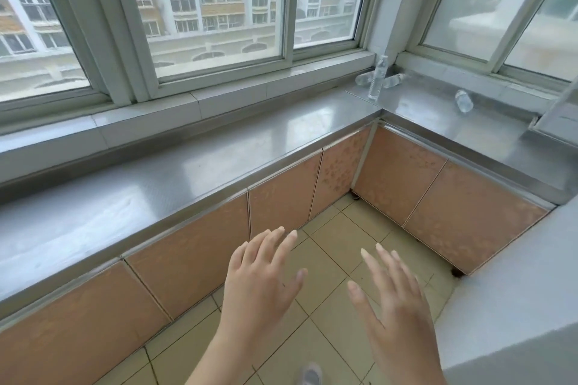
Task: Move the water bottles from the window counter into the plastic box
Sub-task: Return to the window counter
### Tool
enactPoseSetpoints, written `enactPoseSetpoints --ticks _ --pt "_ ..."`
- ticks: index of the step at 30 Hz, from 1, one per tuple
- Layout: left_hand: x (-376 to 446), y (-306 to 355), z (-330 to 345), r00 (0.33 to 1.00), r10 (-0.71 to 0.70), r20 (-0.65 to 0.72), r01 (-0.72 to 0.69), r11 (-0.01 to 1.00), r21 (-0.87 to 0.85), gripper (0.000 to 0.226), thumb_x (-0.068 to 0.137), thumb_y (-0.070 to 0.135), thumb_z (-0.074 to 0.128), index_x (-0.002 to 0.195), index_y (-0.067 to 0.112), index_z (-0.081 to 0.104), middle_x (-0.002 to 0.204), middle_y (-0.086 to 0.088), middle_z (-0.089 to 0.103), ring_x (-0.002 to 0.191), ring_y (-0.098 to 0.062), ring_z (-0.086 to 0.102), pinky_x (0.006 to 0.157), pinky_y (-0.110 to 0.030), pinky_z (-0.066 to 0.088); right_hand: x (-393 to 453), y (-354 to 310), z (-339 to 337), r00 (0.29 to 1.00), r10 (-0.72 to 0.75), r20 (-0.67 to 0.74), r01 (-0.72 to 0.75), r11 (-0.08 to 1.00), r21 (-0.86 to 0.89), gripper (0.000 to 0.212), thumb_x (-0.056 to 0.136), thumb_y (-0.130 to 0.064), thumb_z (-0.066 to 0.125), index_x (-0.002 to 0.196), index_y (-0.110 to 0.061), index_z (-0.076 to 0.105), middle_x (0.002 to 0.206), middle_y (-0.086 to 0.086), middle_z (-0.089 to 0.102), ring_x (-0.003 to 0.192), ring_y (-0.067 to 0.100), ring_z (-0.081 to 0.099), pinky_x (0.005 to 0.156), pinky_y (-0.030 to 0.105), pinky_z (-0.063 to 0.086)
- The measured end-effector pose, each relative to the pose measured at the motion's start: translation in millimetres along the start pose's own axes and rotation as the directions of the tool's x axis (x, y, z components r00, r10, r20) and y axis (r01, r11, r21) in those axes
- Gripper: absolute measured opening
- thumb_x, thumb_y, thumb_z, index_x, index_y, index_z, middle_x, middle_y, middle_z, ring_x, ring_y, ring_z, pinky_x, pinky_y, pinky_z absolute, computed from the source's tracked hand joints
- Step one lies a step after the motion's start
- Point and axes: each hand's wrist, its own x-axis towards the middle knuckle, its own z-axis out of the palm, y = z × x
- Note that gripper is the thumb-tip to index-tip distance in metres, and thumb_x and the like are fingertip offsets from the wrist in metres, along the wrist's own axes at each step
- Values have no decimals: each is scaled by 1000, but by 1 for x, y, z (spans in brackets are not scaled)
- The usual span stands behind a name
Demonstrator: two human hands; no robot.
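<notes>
Several clear water bottles sit in the far corner of the steel window counter (pixel 219 162). One bottle (pixel 377 78) stands upright. Two more lie on their sides behind it, one to its left (pixel 362 79) and one to its right (pixel 394 80). Another bottle (pixel 463 101) lies further right on the side counter. My left hand (pixel 262 278) and my right hand (pixel 394 300) hover low over the floor, fingers spread, holding nothing, far from the bottles. No plastic box is in view.
The counter runs in an L under large windows, with pink tiled panels (pixel 281 206) below it. An open window sash (pixel 556 122) juts over the right counter. Beige floor tiles (pixel 337 259) lie beneath my hands. A grey ledge (pixel 516 291) stands at right.
</notes>
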Motion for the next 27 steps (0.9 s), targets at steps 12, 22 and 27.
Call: enactPoseSetpoints --ticks 12,22,27 --pt "192 21 107 995 6 101 -3 1000 -28 54 85 54 48 129 26 65 130 8 66 121 -16 58 97 -39 50 200 90 34 1000 14 23 -13 1000 -15 67 90 -67 19 138 -29 47 151 -7 37 141 13 23 113 45 19" --pt "358 23 216 984 36 175 -25 998 -62 58 86 56 45 134 26 60 133 7 64 123 -18 60 101 -38 46 356 163 69 993 114 33 -112 993 -48 61 88 -61 29 140 -33 44 153 -11 32 142 8 16 114 32 4" --pt "455 26 282 973 74 220 -47 991 -124 59 86 55 47 135 25 58 135 6 62 123 -18 59 100 -41 47 444 203 83 981 187 48 -182 979 -92 65 86 -65 23 143 -36 38 155 -14 25 144 6 10 115 32 3"
